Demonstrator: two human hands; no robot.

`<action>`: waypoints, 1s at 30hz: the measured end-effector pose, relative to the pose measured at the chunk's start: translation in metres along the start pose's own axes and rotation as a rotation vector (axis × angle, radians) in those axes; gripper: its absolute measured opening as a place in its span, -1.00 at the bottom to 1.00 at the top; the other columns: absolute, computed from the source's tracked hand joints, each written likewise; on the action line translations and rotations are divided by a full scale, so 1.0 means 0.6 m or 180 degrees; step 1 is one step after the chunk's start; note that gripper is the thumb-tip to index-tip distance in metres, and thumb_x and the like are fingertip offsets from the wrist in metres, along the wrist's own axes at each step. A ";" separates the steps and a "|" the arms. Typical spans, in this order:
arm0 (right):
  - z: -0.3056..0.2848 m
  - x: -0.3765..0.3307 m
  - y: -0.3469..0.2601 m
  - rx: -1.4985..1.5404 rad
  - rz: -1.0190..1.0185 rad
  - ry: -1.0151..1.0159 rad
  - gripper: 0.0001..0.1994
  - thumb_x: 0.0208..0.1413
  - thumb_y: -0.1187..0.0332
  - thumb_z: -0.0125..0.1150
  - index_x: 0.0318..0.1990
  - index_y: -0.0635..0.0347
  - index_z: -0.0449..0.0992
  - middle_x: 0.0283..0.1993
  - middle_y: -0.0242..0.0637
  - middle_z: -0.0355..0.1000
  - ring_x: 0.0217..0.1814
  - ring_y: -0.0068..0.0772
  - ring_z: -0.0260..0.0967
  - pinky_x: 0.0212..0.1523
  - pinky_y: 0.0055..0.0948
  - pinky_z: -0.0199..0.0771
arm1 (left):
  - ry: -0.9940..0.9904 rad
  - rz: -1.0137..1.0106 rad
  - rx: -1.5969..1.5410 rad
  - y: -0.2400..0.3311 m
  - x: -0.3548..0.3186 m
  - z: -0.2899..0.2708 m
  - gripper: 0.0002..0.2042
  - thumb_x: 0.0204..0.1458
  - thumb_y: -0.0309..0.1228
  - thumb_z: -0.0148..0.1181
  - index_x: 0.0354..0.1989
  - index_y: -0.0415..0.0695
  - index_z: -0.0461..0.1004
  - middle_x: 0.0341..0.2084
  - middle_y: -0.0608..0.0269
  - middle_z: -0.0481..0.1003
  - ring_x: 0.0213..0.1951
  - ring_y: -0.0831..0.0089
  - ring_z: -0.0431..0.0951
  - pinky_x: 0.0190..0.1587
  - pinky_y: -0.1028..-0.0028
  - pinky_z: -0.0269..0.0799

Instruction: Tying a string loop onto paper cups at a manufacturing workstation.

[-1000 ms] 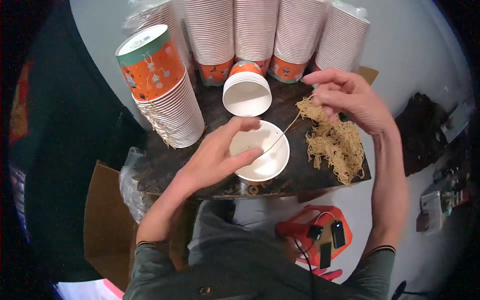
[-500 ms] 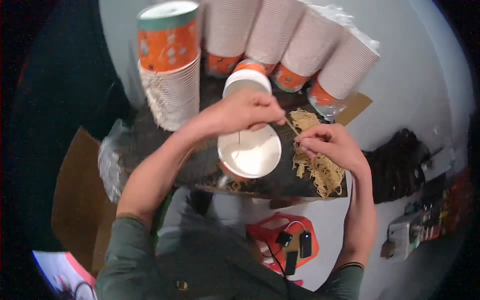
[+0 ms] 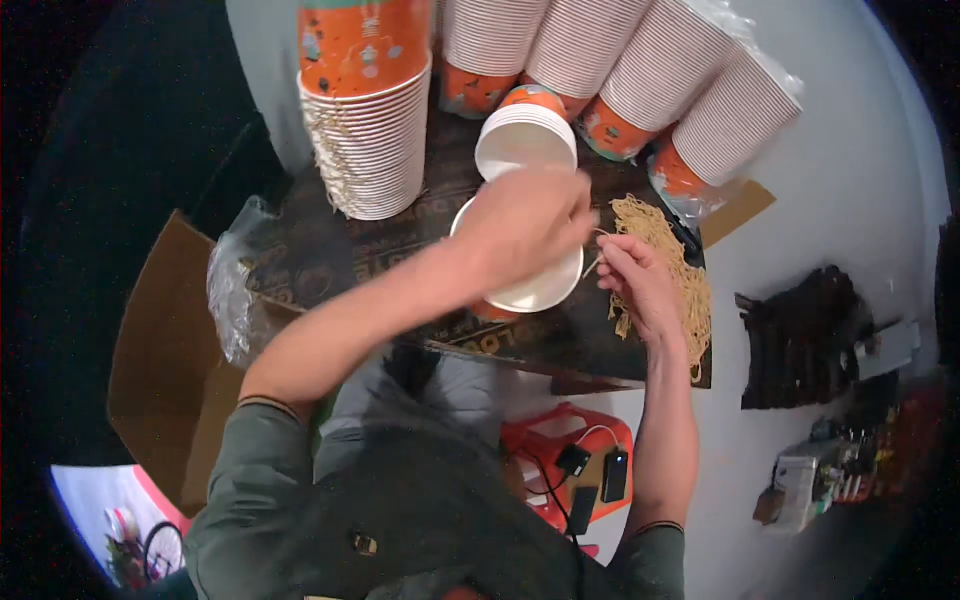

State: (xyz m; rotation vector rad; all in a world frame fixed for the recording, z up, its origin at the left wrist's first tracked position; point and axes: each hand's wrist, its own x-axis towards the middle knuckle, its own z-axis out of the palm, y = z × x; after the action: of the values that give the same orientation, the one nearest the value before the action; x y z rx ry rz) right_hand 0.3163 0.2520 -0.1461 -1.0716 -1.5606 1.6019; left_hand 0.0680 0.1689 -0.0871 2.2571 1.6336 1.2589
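Note:
A white-lined paper cup [image 3: 545,285] stands near the table's front edge, partly covered by my left hand [image 3: 525,225]. That hand is smeared by motion; its fingers look curled together, and what they hold, if anything, is hidden. Just right of the cup, my right hand [image 3: 640,285] pinches a thin pale strand [image 3: 592,267] between thumb and fingertips. Behind and beside this hand lies a tangled pile of tan strands [image 3: 660,235], like thin noodles or cord. Beyond the cup, another white-lined cup [image 3: 520,150] lies tipped with its mouth toward me.
A tall stack of paper cups [image 3: 385,150] stands at the left, with tan strands along its side. Several wrapped cup stacks [image 3: 670,70] line the back. Clear plastic wrap [image 3: 235,280] and an opened cardboard box [image 3: 160,350] are left. Below the dark table [image 3: 400,240], a red stool [image 3: 540,430] holds small devices.
My left hand has come down over the cup and now covers much of it. My right hand keeps its pinch and is turned more upright. The whole view has shifted slightly.

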 end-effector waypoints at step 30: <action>0.099 -0.081 0.007 0.0715 -0.0961 0.0624 -0.75 0.44 0.38 0.32 0.14 0.31 0.67 -0.15 -0.34 0.64 -0.19 -0.57 0.58 -0.10 -0.51 0.62 | -0.0427 0.0141 -0.0487 0.005 -0.086 0.010 -0.87 0.22 -0.38 0.39 -0.19 -0.17 0.66 -0.26 0.13 0.65 -0.13 0.07 0.62 -0.02 0.14 0.51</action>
State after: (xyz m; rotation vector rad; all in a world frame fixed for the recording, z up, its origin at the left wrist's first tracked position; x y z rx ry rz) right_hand 0.2857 0.1814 -0.1474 -0.8025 -1.3071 1.3833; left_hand 0.0694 0.1273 -0.1183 2.2430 1.4000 1.1699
